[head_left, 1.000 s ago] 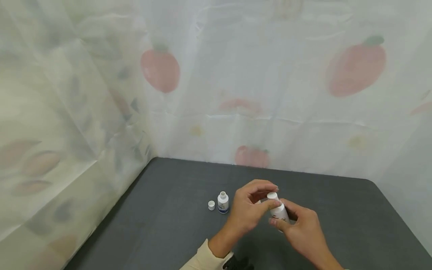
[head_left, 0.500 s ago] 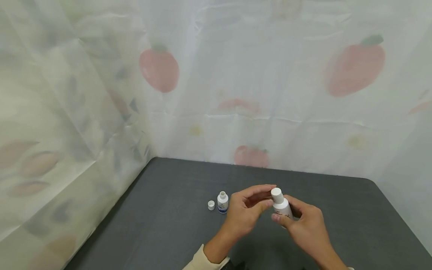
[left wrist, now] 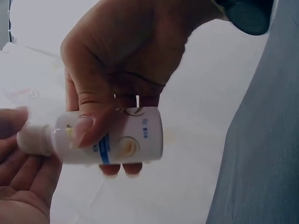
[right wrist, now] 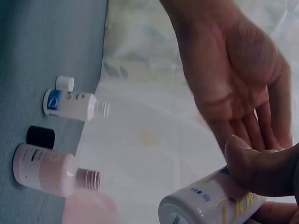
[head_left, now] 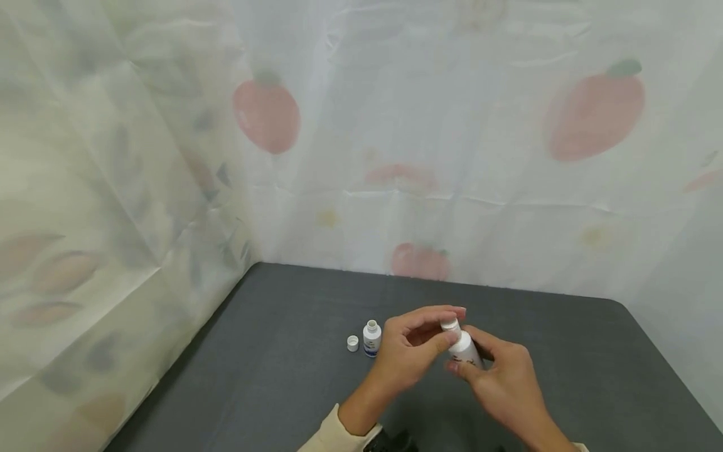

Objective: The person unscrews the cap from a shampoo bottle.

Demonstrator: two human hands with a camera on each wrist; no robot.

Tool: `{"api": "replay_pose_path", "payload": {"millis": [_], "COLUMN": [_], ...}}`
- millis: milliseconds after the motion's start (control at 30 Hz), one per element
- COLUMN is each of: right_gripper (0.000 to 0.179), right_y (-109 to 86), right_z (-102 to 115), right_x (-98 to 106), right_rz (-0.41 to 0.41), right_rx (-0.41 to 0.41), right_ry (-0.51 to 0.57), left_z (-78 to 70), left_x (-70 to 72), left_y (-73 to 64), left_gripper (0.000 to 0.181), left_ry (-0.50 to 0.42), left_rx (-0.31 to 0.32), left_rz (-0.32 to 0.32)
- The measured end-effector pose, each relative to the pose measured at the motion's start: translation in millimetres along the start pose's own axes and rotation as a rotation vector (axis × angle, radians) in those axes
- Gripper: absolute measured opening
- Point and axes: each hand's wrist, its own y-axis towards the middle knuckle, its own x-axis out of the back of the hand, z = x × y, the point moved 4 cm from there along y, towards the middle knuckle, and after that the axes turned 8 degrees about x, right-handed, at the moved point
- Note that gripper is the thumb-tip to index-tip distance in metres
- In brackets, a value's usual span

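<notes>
Above the table, in the head view, my right hand point(head_left: 505, 373) grips the body of a small white bottle point(head_left: 465, 353), thumb toward me. The bottle tilts up and to the left. Its white cap point(head_left: 450, 326) sits on the neck, and my left hand point(head_left: 402, 358) pinches that cap between thumb and fingers. In the left wrist view the label of the bottle point(left wrist: 142, 135) carries a blue band and a pale swirl. Gold lettering shows on the bottle point(right wrist: 201, 200) in the right wrist view, where my right hand hides its upper end.
On the dark grey table point(head_left: 271, 376) stands an uncapped white bottle point(head_left: 371, 339) with its cap point(head_left: 353, 343) beside it. The right wrist view also shows an uncapped pinkish bottle point(right wrist: 49, 170) beside a black cap point(right wrist: 40, 136). Printed sheeting point(head_left: 350, 125) hangs behind the table.
Half a second ago my left fingers stood just off the cap; now they pinch it again. The bottle has shifted slightly left in my right hand's grip.
</notes>
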Motion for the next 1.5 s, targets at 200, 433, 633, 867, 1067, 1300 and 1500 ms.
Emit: {"api": "replay_pose_path", "payload": {"millis": [200, 433, 633, 867, 1067, 1300, 1500], "right_gripper": [0.039, 0.044, 0.044, 0.038, 0.043, 0.043, 0.042], "right_y": [4.1, 2.1, 4.9, 7.4, 5.5, 10.9, 11.2], "right_z": [0.5, 4.8, 9.2, 8.5, 10.8, 15.9, 16.4], "right_x": [-2.1, -4.5, -2.0, 1.1, -1.1, 3.8, 3.2], "right_rz": [-0.003, -0.006, -0.026, -0.017, 0.021, 0.015, 0.046], "right_rx": [0.013, 0.046, 0.08, 0.06, 0.028, 0.058, 0.02], "right_ry": [-0.015, -0.021, -0.035, -0.08, -0.085, -0.105, -0.091], "left_z": [0.6, -1.3, -2.6, -2.9, -3.9, -6.2, -9.5], "left_x": [6.4, 3.9, 4.4, 9.0, 7.6, 8.6, 10.6], "left_y": [-4.9, 4.2, 2.8, 0.3, 4.2, 3.2, 3.1], "left_gripper": [0.03, 0.023, 0.023, 0.027, 0.024, 0.024, 0.025], "left_ry": [0.07, 0.029, 0.02, 0.052, 0.015, 0.029, 0.095], "left_rx": [0.071, 0.0, -0.036, 0.027, -0.039, -0.066, -0.005], "left_rz": [-0.114, -0.064, -0.021, -0.083, -0.049, -0.045, -0.12]}}
